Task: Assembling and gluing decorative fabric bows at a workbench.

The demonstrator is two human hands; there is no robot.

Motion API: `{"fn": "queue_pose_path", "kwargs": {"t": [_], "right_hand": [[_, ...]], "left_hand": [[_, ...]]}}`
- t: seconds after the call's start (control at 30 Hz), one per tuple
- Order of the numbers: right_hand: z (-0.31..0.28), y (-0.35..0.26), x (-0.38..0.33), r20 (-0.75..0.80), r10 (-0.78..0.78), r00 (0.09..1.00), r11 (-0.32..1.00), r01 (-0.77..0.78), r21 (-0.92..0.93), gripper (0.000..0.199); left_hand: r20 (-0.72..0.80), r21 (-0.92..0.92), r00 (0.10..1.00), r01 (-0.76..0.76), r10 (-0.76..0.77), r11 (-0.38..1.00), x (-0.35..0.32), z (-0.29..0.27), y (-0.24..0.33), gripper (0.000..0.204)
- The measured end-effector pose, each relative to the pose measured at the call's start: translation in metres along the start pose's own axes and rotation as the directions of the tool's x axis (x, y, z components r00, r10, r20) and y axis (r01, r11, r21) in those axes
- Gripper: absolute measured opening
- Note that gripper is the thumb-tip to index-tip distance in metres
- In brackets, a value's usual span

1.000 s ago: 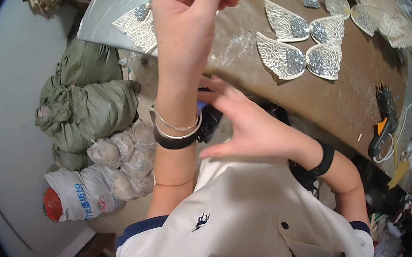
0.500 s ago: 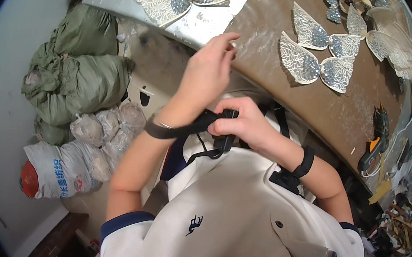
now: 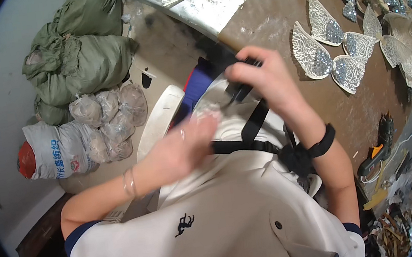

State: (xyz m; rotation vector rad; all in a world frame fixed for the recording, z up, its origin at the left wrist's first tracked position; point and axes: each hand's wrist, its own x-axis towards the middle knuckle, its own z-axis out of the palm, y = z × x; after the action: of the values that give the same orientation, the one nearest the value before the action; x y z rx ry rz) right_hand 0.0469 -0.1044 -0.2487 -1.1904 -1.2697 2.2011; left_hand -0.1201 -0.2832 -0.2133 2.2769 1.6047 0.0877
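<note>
My right hand (image 3: 269, 77), with a black band on its wrist, is closed on the top end of a black strap (image 3: 251, 123) that runs down across my white shirt (image 3: 211, 215). It is just off the brown table's (image 3: 274, 12) near edge. Blurred by motion, my left hand (image 3: 182, 147) lies against my chest beside the strap, with thin bangles on the wrist. Its fingers reach toward something pale and see-through under my right hand. Whether it holds anything is unclear.
Silver sequined wing-shaped pieces (image 3: 322, 50) lie in pairs on the table, with more at the far right. An orange-and-black glue gun (image 3: 379, 151) rests near the table's right end. A white plastic chair (image 3: 158, 119), green sacks (image 3: 79, 56) and filled white bags (image 3: 59, 151) stand on the floor.
My left hand came down from high above the table to my chest. My right hand rose and closed on the black strap. The view tilted down toward my body.
</note>
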Motion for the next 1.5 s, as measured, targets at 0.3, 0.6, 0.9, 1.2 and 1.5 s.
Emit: {"fn": "queue_pose_path", "kwargs": {"t": [0.3, 0.6, 0.9, 1.2, 1.5], "right_hand": [[0.000, 0.000, -0.019, 0.323, 0.094, 0.942, 0.987, -0.047, -0.152, 0.048], [-0.030, -0.036, 0.068, -0.440, -0.561, 0.701, 0.813, 0.567, -0.134, 0.026], [-0.019, -0.020, 0.070, -0.440, -0.628, 0.642, 0.777, 0.492, -0.393, 0.019], [-0.004, 0.004, 0.035, -0.328, -0.695, 0.640, 0.717, 0.583, -0.381, 0.009], [-0.013, 0.025, -0.116, -0.030, -0.523, 0.852, 0.698, 0.408, -0.588, 0.026]], "left_hand": [[-0.070, -0.894, 0.914, 0.120, -0.400, 0.431, 0.066, -0.001, -0.007, 0.036], [-0.144, -0.577, 0.990, -0.092, 0.010, 0.811, 0.133, -0.034, 0.074, 0.042], [-0.249, -0.460, 0.968, -0.141, 0.025, 0.877, 0.136, -0.011, 0.078, 0.025], [-0.330, -0.597, 0.943, -0.175, -0.040, 0.783, 0.123, -0.020, 0.044, 0.025], [-0.354, -0.698, 0.932, -0.209, -0.076, 0.685, 0.112, -0.014, 0.048, 0.019]]}}
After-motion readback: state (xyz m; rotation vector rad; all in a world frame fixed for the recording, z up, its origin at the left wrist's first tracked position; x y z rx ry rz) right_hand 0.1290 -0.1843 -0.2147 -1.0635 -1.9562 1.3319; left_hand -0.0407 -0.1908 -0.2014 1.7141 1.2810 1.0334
